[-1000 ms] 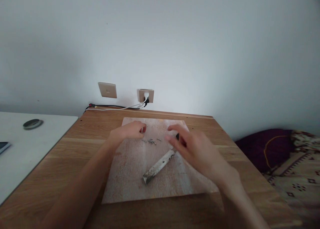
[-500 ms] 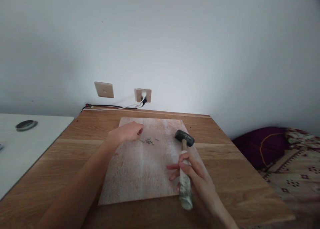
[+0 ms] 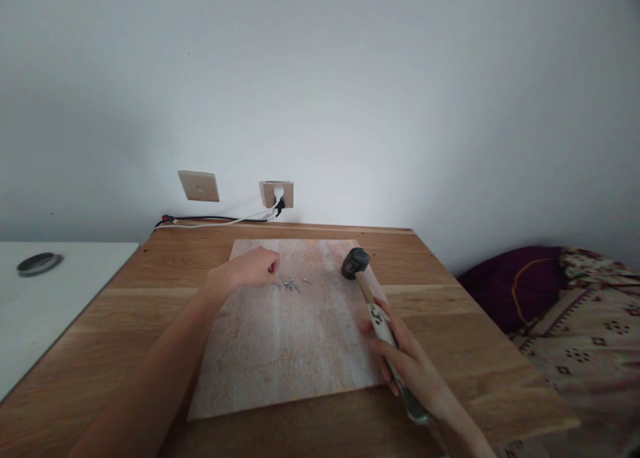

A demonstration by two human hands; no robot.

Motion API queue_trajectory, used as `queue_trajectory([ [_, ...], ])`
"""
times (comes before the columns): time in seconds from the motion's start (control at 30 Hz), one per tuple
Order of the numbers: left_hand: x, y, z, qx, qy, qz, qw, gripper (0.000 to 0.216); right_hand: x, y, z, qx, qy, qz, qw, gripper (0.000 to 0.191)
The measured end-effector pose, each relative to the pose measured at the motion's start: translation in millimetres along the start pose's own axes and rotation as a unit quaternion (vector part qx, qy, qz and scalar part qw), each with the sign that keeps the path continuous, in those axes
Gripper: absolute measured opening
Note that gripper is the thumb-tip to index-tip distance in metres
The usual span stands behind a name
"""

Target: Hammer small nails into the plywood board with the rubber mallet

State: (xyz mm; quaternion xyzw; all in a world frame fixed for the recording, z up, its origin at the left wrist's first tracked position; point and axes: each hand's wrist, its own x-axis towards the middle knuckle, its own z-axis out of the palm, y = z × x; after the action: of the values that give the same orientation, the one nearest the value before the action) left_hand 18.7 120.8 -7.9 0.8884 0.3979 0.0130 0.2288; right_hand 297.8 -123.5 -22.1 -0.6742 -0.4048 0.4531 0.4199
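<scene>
On the worn pale board (image 3: 300, 351), my left hand (image 3: 250, 267) is closed at the far left part, its fingers curled down beside several small metal nails (image 3: 291, 285). Whatever those fingers pinch is hidden from me. The nails lie in a loose little heap, one a bit apart to the right. My right hand (image 3: 407, 358) is wrapped round the pale, dark-marked handle of a hammer (image 3: 355, 263). The hammer's dark head is over the board's far right corner, and its handle slants back toward me.
The board rests on a wooden tabletop (image 3: 445, 331) against the wall. Cords (image 3: 220, 222) run along the back to a wall socket (image 3: 278, 195). A white surface (image 3: 50, 318) with a dark oval item (image 3: 39, 264) adjoins at left; patterned fabric (image 3: 585, 351) and a purple cushion (image 3: 510, 291) lie right.
The hammer has turned in my right hand: its head has swung left and its handle end right. My right hand has shifted right over the board's edge. My left hand stays closed by the nails.
</scene>
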Motion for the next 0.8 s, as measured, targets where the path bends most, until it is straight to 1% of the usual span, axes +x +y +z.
queue_trajectory([
  [0.1, 4, 1, 0, -0.030, 0.043, 0.024, 0.998, 0.010, 5, 5, -11, -0.103, 0.005, -0.002, 0.995, 0.082],
  [0.17, 11, 6, 0, -0.063, 0.082, 0.056, 0.993, 0.015, 8, 7, -17, -0.168, 0.005, -0.015, 0.986, 0.068],
  [0.2, 17, 10, 1, -0.082, 0.100, 0.074, 0.989, 0.016, 10, 9, -19, -0.183, 0.008, -0.025, 0.983, 0.064],
  [0.27, 34, 22, 3, -0.122, 0.130, 0.109, 0.978, 0.014, 11, 12, -19, -0.178, 0.022, -0.043, 0.983, 0.061],
  [0.33, 57, 38, 9, -0.161, 0.154, 0.132, 0.966, 0.011, 11, 17, -17, -0.146, 0.047, -0.050, 0.987, 0.063],
  [0.43, 95, 61, 22, -0.194, 0.174, 0.142, 0.955, 0.012, 10, 25, -11, -0.091, 0.089, -0.047, 0.991, 0.064],
  [0.53, 125, 78, 37, -0.184, 0.174, 0.144, 0.957, 0.016, 10, 30, -9, -0.064, 0.118, -0.042, 0.990, 0.062],
  [0.63, 139, 85, 49, -0.156, 0.162, 0.154, 0.962, 0.015, 11, 30, -9, -0.062, 0.108, -0.038, 0.992, 0.061],
  [0.8, 141, 84, 60, -0.084, 0.174, 0.159, 0.968, 0.017, 13, 26, -10, -0.070, 0.083, -0.050, 0.993, 0.058],
])
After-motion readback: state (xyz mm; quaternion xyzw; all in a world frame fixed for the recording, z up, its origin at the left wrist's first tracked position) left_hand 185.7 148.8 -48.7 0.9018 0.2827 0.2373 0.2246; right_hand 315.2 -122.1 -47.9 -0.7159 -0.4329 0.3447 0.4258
